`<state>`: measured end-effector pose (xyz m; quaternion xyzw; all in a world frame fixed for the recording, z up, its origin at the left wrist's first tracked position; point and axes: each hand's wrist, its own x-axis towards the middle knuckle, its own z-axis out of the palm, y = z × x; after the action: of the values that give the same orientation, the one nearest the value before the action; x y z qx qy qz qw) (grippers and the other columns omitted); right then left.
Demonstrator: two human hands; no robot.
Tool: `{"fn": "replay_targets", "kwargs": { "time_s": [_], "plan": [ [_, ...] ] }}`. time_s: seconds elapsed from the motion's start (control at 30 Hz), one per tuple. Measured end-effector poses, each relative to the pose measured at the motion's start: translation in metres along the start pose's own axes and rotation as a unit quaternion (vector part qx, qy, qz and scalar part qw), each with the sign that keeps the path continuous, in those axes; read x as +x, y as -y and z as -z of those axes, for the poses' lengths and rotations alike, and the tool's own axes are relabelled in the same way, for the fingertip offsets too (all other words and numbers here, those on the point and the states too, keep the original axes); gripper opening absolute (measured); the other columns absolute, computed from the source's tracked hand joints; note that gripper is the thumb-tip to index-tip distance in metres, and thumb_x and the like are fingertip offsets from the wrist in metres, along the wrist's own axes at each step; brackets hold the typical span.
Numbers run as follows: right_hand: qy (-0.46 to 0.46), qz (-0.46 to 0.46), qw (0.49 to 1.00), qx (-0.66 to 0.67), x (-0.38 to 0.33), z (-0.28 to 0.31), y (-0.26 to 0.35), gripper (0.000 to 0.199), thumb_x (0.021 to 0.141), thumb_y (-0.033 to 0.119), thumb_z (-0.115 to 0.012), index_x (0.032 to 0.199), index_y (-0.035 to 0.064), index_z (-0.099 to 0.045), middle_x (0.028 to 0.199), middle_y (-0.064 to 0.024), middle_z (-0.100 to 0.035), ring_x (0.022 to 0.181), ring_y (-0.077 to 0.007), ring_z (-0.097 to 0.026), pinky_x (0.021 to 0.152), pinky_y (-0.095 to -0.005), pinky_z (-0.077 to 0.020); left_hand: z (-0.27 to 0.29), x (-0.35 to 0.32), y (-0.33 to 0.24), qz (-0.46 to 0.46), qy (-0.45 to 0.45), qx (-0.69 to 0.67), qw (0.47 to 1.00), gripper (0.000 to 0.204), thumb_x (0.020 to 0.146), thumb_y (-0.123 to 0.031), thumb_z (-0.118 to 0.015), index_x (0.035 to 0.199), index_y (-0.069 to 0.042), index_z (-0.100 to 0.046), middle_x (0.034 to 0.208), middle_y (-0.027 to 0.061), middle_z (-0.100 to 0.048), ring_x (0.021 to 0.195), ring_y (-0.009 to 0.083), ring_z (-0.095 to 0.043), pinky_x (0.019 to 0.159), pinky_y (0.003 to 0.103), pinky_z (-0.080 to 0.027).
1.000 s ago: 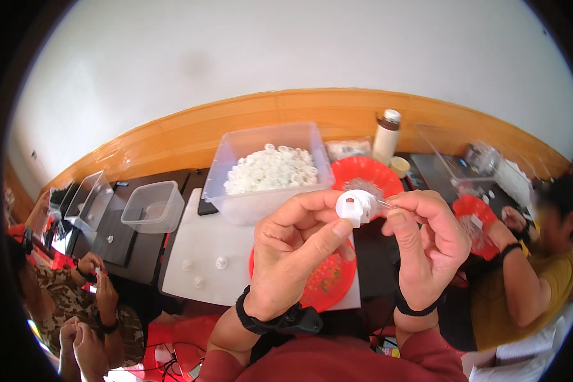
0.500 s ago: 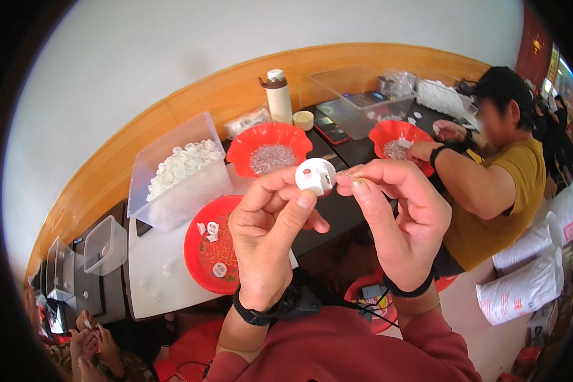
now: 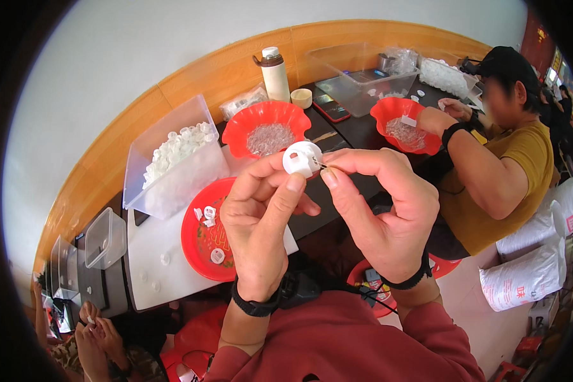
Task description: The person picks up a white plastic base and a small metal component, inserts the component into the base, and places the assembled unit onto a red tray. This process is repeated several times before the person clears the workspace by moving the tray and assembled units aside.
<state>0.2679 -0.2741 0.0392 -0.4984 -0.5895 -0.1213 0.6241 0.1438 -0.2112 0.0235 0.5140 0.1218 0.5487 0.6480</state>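
Observation:
My left hand (image 3: 258, 224) pinches a small round white plastic part (image 3: 301, 158) between thumb and fingers, its slotted face turned up. In my right hand (image 3: 389, 219), thumb and forefinger are closed on a thin clear strip (image 3: 320, 163). The strip's free end meets the slot on the white part's right side; whether it is inside cannot be made out. Behind my left hand, a red scalloped bowl (image 3: 235, 125) contains many small clear pieces. Beneath that hand, a round red tray (image 3: 193, 245) bears several white parts.
A clear bin (image 3: 194, 167) heaped with white parts stands on the left over a white board (image 3: 148, 254). Farther back are a bottle (image 3: 275, 79) and a phone (image 3: 331, 108). To the right, a co-worker (image 3: 512, 143) works over another red bowl (image 3: 404, 143); another person's hands (image 3: 99, 340) show lower left.
Both hands sit slightly higher and further left in view. The thin strip, held apart from the white part before, now reaches its slot.

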Motion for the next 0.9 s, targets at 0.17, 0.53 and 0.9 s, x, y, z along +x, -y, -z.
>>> {"fn": "replay_targets", "kwargs": {
  "time_s": [0.17, 0.53, 0.9],
  "plan": [
    [0.0, 0.016, 1.0, -0.015, 0.001, -0.007, -0.001, 0.013, 0.074, 0.004, -0.071, 0.084, 0.0085, -0.064, 0.076, -0.0007, -0.064, 0.061, -0.0158, -0.055, 0.064, -0.0286, -0.0374, 0.006, 0.001, 0.001, -0.001, -0.019, 0.012, 1.0, 0.024, 0.088, -0.003, -0.06, 0.111, 0.003, -0.056, 0.094, 0.0117, -0.067, 0.066, 0.0133, -0.061, 0.06, 0.025, -0.052],
    [0.008, 0.064, 0.996, -0.06, 0.001, -0.012, -0.001, 0.014, 0.075, 0.007, -0.07, 0.086, 0.009, -0.061, 0.077, -0.0001, -0.064, 0.064, -0.0159, -0.059, 0.063, -0.0299, -0.0348, 0.009, 0.0, 0.003, -0.011, -0.018, 0.006, 1.0, 0.026, 0.088, -0.003, -0.06, 0.112, 0.003, -0.055, 0.096, 0.0121, -0.066, 0.07, 0.013, -0.062, 0.061, 0.024, -0.052],
    [-0.002, 0.046, 0.998, -0.053, -0.002, -0.016, 0.004, 0.015, 0.074, 0.005, -0.071, 0.085, 0.0084, -0.061, 0.076, -0.0009, -0.064, 0.061, -0.0174, -0.058, 0.065, -0.0301, -0.0372, 0.01, -0.003, 0.002, -0.027, -0.018, 0.018, 0.999, 0.025, 0.088, -0.002, -0.06, 0.112, 0.004, -0.055, 0.099, 0.0132, -0.066, 0.076, 0.0126, -0.063, 0.062, 0.024, -0.053]
  ]
}}
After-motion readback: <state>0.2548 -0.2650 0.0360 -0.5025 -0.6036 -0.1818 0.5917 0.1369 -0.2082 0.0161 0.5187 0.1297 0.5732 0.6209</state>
